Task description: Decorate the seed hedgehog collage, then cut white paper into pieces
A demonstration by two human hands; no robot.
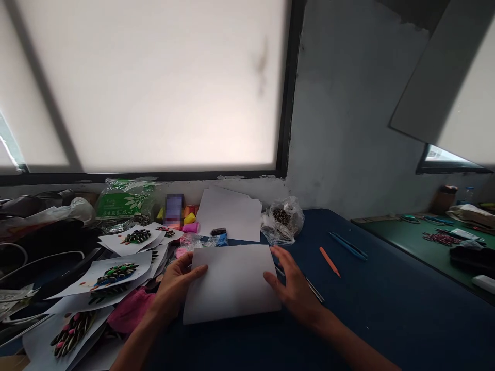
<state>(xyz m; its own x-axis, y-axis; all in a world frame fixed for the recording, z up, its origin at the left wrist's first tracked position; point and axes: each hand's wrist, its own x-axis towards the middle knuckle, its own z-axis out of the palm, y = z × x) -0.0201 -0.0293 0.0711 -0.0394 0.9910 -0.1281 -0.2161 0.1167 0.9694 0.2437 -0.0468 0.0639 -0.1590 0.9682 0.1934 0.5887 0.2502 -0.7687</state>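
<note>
Between my two hands is a blank white sheet of paper (234,288), raised a little off the dark blue table. My left hand (176,281) pinches its left edge, thumb on top and fingers underneath. On the opposite edge my right hand (292,283) grips the sheet the same way, its index finger along the upper corner. Thin metal tools (315,289) lie partly hidden behind the right hand. Just beyond the sheet are a small blue packet (221,240) and a dark oval piece (218,232).
Papers with seed designs (116,273) are piled at left, beside a pink cloth (131,310). A stack of white paper (230,214), a bag of seeds (284,219) and a green package (126,201) stand at the back. Blue tweezers (348,246) and an orange pencil-like tool (330,262) lie right.
</note>
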